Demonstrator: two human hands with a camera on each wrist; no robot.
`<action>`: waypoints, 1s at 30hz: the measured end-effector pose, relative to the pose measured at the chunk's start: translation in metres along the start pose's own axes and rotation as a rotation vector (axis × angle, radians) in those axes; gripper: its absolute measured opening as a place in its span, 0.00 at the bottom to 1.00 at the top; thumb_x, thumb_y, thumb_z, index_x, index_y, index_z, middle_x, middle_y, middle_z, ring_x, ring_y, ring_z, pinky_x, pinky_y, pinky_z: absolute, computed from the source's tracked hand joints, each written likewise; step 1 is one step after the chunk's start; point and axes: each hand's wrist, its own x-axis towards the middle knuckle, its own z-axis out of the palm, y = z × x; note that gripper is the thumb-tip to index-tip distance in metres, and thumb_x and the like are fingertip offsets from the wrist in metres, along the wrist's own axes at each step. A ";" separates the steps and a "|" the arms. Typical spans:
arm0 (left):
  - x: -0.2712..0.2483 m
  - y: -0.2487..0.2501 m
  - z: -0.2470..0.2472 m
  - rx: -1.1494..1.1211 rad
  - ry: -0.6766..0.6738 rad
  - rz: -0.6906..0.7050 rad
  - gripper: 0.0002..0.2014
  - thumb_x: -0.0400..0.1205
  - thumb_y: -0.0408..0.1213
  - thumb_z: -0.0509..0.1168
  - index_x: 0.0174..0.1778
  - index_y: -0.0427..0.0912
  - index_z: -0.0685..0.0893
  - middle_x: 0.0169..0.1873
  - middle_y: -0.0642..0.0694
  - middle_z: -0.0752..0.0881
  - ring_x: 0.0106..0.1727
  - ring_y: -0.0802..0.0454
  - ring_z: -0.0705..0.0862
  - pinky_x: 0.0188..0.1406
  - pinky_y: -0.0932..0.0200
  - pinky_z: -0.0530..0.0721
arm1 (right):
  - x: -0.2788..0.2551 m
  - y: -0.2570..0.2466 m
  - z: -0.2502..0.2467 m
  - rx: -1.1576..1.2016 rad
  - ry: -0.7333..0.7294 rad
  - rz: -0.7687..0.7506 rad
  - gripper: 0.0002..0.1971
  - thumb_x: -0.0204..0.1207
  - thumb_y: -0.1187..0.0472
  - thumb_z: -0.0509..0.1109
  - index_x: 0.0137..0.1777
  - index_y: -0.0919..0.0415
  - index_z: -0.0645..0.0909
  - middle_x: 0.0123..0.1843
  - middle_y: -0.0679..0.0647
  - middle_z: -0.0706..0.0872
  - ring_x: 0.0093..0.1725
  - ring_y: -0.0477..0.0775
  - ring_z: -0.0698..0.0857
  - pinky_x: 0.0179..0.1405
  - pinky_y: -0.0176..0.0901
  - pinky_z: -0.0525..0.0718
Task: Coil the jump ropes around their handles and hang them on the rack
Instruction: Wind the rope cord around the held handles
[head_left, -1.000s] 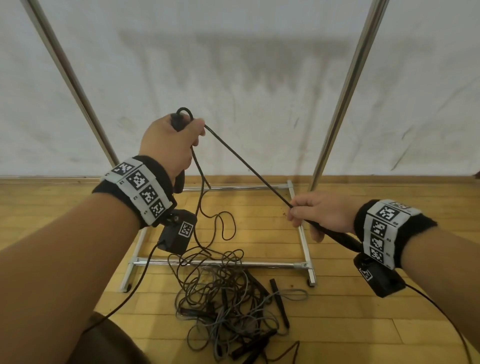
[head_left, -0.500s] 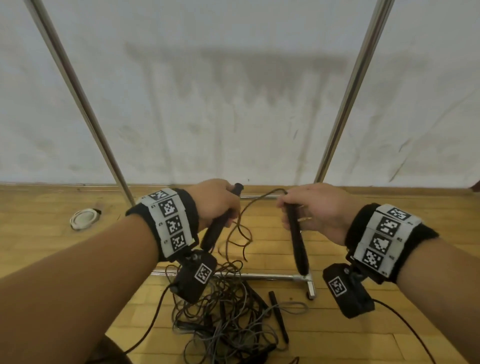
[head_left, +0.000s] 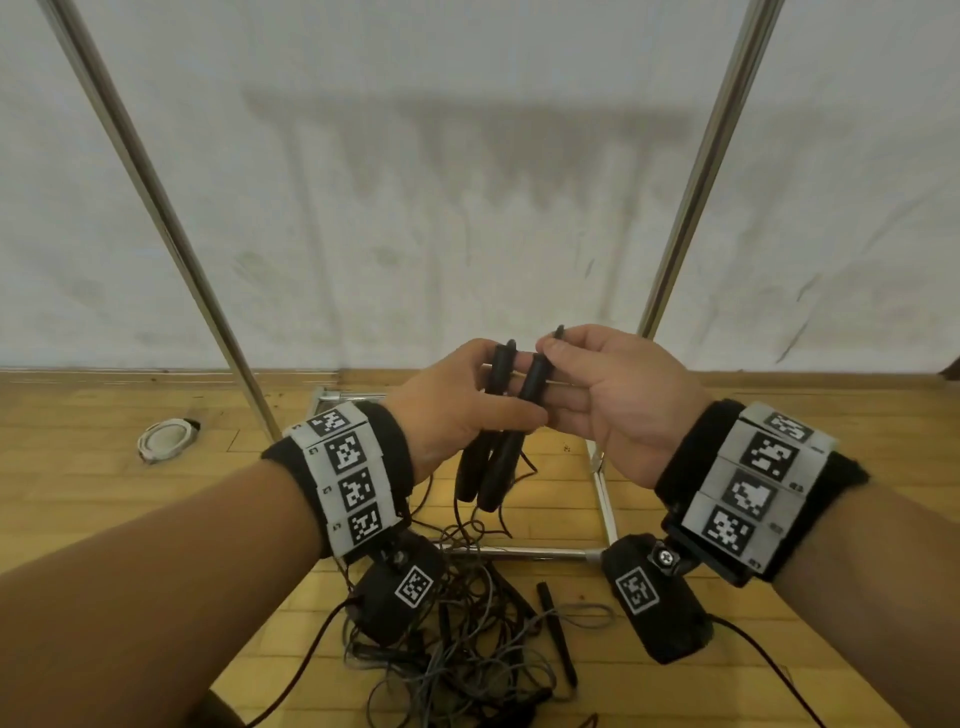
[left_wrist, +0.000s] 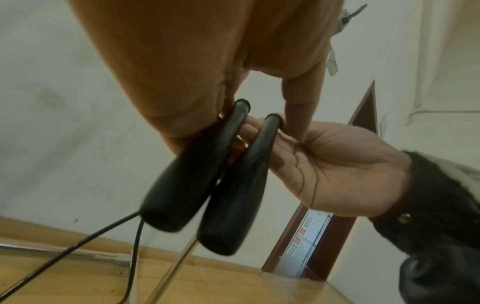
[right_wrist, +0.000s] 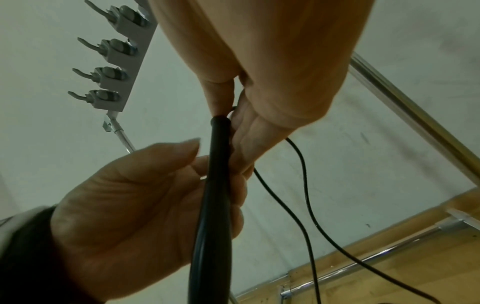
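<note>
From the head view, the left hand (head_left: 457, 410) and the right hand (head_left: 613, 400) meet in front of the chest, above the wooden floor (head_left: 104, 499). Between them are two black jump rope handles (head_left: 498, 457), side by side and touching, thick ends pointing down. The left hand wraps its fingers round both handles near their thin upper ends. The right hand pinches the top of the right-hand handle between thumb and forefinger. Thin black cord (head_left: 498, 525) hangs from the held pair toward the floor. Below the wrists lies a tangled pile of ropes (head_left: 467, 639) with more loose black handles in it, just in front of the rack's base bar (head_left: 519, 552). The rack (head_left: 691, 197) stands against a pale wall, its two metal uprights rising on either side of the hands. A white ring-shaped object (head_left: 165, 440) sits on the floor to the left.

The left wrist view looks up at the two handles (left_wrist: 207, 185), fanned slightly apart at the thin ends and touching at the thick ends. The right hand's palm (left_wrist: 337, 168) is behind them, fingers reaching to their tips.

In the right wrist view, the left hand (right_wrist: 145, 216) grips the handles (right_wrist: 215, 205), which overlap as one dark shaft. Two strands of cord (right_wrist: 309, 216) trail down beside it. A row of hooks (right_wrist: 111, 53) shows at the top of the rack.
</note>
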 end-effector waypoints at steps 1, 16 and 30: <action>0.000 0.000 0.001 0.106 0.033 0.023 0.33 0.64 0.44 0.85 0.65 0.53 0.83 0.50 0.51 0.93 0.54 0.48 0.94 0.62 0.45 0.90 | -0.001 0.000 0.002 -0.005 0.006 -0.002 0.10 0.88 0.63 0.67 0.65 0.65 0.80 0.54 0.62 0.94 0.52 0.61 0.95 0.49 0.53 0.94; -0.003 0.014 -0.003 0.937 -0.040 0.184 0.13 0.84 0.42 0.70 0.57 0.61 0.72 0.39 0.56 0.82 0.35 0.60 0.81 0.27 0.65 0.72 | 0.003 -0.010 -0.017 -0.882 -0.223 -0.191 0.27 0.79 0.73 0.67 0.73 0.47 0.78 0.63 0.41 0.89 0.64 0.40 0.86 0.72 0.43 0.81; 0.003 0.049 -0.050 -0.046 0.658 0.297 0.09 0.81 0.44 0.66 0.34 0.59 0.81 0.25 0.56 0.75 0.23 0.55 0.70 0.22 0.59 0.70 | 0.024 -0.034 -0.083 -1.318 -0.040 -0.208 0.18 0.86 0.39 0.61 0.46 0.47 0.87 0.37 0.47 0.87 0.33 0.50 0.86 0.36 0.50 0.87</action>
